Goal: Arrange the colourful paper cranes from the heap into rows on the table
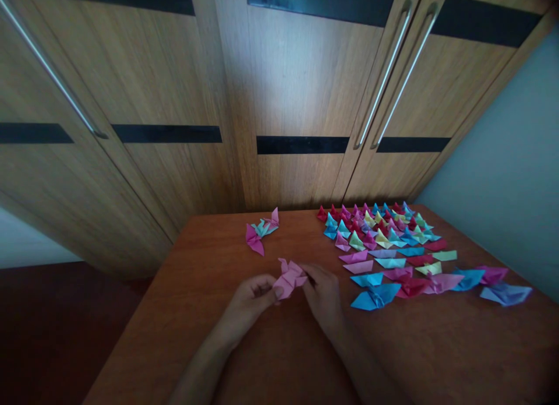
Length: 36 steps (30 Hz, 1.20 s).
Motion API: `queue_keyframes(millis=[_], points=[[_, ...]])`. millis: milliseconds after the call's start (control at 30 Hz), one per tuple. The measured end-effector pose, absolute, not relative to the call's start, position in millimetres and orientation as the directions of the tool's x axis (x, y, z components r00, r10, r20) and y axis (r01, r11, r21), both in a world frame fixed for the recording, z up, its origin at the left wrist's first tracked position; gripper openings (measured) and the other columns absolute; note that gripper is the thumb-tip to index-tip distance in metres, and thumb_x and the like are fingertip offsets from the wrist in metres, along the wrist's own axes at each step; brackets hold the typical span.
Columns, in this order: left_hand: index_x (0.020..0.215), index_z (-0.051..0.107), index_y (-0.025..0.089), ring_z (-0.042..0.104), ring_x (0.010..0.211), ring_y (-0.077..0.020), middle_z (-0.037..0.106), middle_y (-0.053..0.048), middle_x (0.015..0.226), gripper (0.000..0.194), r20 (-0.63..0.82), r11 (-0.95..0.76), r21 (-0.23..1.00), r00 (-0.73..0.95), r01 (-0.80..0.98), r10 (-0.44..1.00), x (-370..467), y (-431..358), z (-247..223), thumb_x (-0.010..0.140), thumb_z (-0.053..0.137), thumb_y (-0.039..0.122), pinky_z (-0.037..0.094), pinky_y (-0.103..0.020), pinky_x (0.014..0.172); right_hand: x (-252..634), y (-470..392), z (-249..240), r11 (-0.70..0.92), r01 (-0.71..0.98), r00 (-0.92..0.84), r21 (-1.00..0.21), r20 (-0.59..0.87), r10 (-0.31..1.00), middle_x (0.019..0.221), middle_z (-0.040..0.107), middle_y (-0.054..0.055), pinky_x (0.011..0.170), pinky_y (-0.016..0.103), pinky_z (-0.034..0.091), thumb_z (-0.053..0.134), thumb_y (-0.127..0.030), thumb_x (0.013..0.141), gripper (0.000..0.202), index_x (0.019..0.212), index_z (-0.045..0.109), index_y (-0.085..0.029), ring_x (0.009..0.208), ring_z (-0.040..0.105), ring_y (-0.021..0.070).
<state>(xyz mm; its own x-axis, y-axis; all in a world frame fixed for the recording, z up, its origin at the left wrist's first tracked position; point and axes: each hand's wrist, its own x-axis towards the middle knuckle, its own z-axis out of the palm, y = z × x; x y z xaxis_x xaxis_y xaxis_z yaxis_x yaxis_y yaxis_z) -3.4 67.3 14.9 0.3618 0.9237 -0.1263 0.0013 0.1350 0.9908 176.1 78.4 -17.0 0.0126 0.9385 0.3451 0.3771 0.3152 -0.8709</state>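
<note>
A pink folded paper piece (290,278) is held above the table between my two hands. My left hand (252,305) pinches its lower left side, the thumb lying over the paper. On the other side, the fingers of my right hand (322,293) close on its right edge. Beyond my hands, a small group of folded papers lies on the table: a magenta one (254,240), a light blue one (262,228) and a pink one (273,218).
The brown wooden table (192,265) carries rows of colourful folded papers (379,227) at the back right. Larger folded pieces, among them a blue one (375,297), lie nearer on the right. Wooden cabinet doors (301,78) stand behind the table.
</note>
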Motion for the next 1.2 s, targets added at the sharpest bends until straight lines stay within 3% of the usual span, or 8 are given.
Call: queue_keyframes(millis=[167, 333, 700, 833, 933, 1067, 1133, 1200], points=[[0.078, 0.070, 0.017, 0.058, 0.076, -0.0172, 0.070, -0.004, 0.081, 0.019, -0.103, 0.106, 0.994, 0.390, 0.014, 0.915, -2, 66, 17, 0.077, 0.067, 0.036, 0.043, -0.025, 0.071, 170, 79, -14, 0.176, 0.077, 0.096, -0.981, 0.183, 0.978, 0.069, 0.067, 0.001, 0.059, 0.025, 0.041, 0.053, -0.022, 0.075, 0.019, 0.074, 0.072, -0.021, 0.065, 0.057, 0.0175], [0.076, 0.073, 0.018, 0.058, 0.072, -0.0172, 0.069, -0.002, 0.075, 0.017, -0.120, 0.111, 0.993, 0.367, 0.047, 0.922, 0, 64, 20, 0.073, 0.070, 0.035, 0.042, -0.025, 0.070, 162, 79, -14, -0.050, -0.204, 0.125, -0.978, -0.076, 0.989, 0.059, 0.058, -0.002, 0.049, 0.022, 0.031, 0.060, -0.029, 0.072, 0.015, 0.068, 0.068, -0.018, 0.052, 0.044, 0.0110], [0.074, 0.074, 0.019, 0.060, 0.075, -0.0182, 0.071, -0.002, 0.077, 0.013, -0.106, 0.098, 0.994, 0.369, 0.042, 0.923, -3, 66, 13, 0.073, 0.071, 0.031, 0.044, -0.025, 0.071, 166, 79, -21, -0.217, -0.351, -0.034, -0.911, -0.219, 0.975, 0.053, 0.051, -0.003, 0.045, 0.019, 0.026, 0.060, -0.028, 0.069, 0.014, 0.062, 0.060, -0.016, 0.047, 0.038, 0.0080], [0.074, 0.073, 0.018, 0.060, 0.072, -0.0171, 0.070, -0.002, 0.076, 0.012, -0.109, 0.109, 0.994, 0.332, 0.019, 0.937, -8, 68, 10, 0.072, 0.072, 0.030, 0.044, -0.025, 0.069, 169, 81, -17, -0.246, -0.397, 0.023, -0.884, -0.277, 0.960, 0.055, 0.049, -0.003, 0.044, 0.019, 0.026, 0.061, -0.036, 0.074, 0.023, 0.061, 0.059, -0.016, 0.047, 0.039, 0.0073], [0.077, 0.070, 0.017, 0.058, 0.067, -0.0160, 0.068, -0.002, 0.074, 0.016, -0.156, 0.158, 0.987, 0.256, 0.014, 0.954, -10, 69, 9, 0.071, 0.071, 0.032, 0.043, -0.024, 0.063, 170, 82, -16, -0.201, -0.325, 0.071, -0.924, -0.236, 0.969, 0.056, 0.050, -0.003, 0.044, 0.020, 0.027, 0.061, -0.044, 0.076, 0.029, 0.067, 0.062, -0.016, 0.048, 0.040, 0.0078], [0.079, 0.067, 0.016, 0.054, 0.063, -0.0140, 0.066, -0.001, 0.071, 0.026, -0.166, 0.164, 0.986, 0.141, 0.028, 0.976, -8, 72, 11, 0.077, 0.064, 0.041, 0.040, -0.022, 0.058, 168, 80, -13, -0.014, -0.093, 0.148, -0.996, -0.028, 0.989, 0.059, 0.055, 0.000, 0.048, 0.022, 0.034, 0.054, -0.040, 0.082, 0.026, 0.072, 0.065, -0.018, 0.053, 0.048, 0.0117], [0.078, 0.066, 0.015, 0.055, 0.064, -0.0145, 0.065, -0.002, 0.069, 0.029, -0.158, 0.153, 0.987, 0.104, 0.050, 0.982, -7, 74, 11, 0.079, 0.062, 0.044, 0.039, -0.022, 0.058, 168, 77, -10, 0.132, 0.037, 0.170, -0.991, 0.137, 0.976, 0.073, 0.063, 0.003, 0.059, 0.025, 0.043, 0.057, -0.035, 0.081, 0.018, 0.083, 0.067, -0.020, 0.067, 0.057, 0.0158], [0.075, 0.065, 0.016, 0.054, 0.063, -0.0145, 0.064, -0.002, 0.067, 0.029, -0.141, 0.132, 0.986, 0.094, 0.102, 0.986, -7, 76, 10, 0.079, 0.061, 0.044, 0.039, -0.022, 0.058, 168, 74, -7, 0.260, 0.132, 0.139, -0.956, 0.278, 0.950, 0.096, 0.066, 0.006, 0.075, 0.029, 0.046, 0.063, -0.031, 0.077, 0.023, 0.098, 0.067, -0.023, 0.088, 0.060, 0.0202]])
